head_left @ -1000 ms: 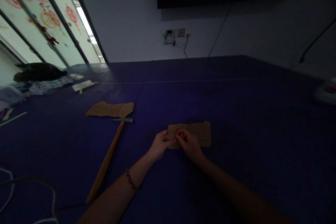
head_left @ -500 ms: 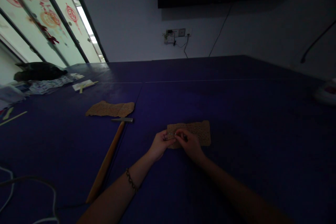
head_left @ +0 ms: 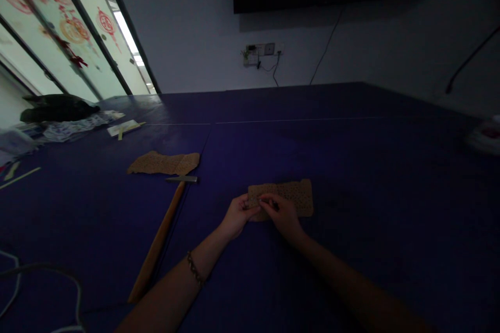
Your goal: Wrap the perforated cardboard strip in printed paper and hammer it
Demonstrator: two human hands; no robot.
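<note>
Table with a broad, smooth, dark blue-purple top (head_left: 371, 166); far edge runs along the wall, near edge out of view. Light poor, small detail hard to read.

Oblong brown card-like piece, dark-speckled (head_left: 303, 199), sits roughly midway between the table's left and right edges, well short of the far edge. Flat on the top or slightly raised: cannot tell.

Left hand (head_left: 236, 217) grips the piece's left end, thumb at the front, other fingers partly hidden. Right hand (head_left: 285, 217) reaches over the piece; thumb and forefinger drawn together in a pinch above its left part. Anything tiny between those tips: cannot tell.

Progress, as judged: handling under way, not finished; the piece is not yet set down. Specks cover much of the visible face, so a good share may be done, if they are marks of the work. Section under the right hand hidden; what remains cannot be counted.

Toward the left edge: a wavy-edged, thin brown sheet (head_left: 164, 163), lying apart, worked or unworked unclear. Just on its near side, a hammer with slim grey metal head and long orange-brown wooden handle (head_left: 162, 234), head toward the far edge, out of hand. Far left corner: soft black bundle (head_left: 60, 108).
</note>
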